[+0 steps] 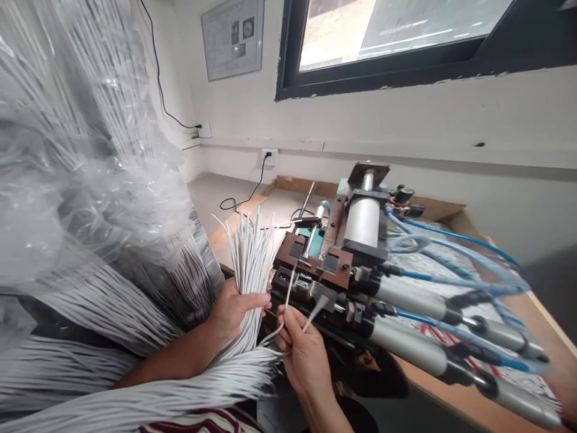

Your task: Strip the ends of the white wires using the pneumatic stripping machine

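My left hand (241,307) is closed around an upright bundle of thin light-grey cables (252,258), whose ends fan out above the fist. Between thumb and fingertips, my right hand (303,343) pinches a single cable (289,291). That cable's upper end reaches into the jaw area of a pneumatic machine (311,264), though its tip is hard to make out. A pale, blurred strand (317,311) also slants up from near the right hand toward the machine's front block. More grey cables (189,397) run across my lap below both hands.
Plastic-wrapped cable bundles (112,168) are heaped at the left. Metal cylinders (410,343) and blue air hoses (469,252) extend right from the machine. It stands on a wood-edged table (451,391) by a wall with a socket (269,157) and a window (396,36).
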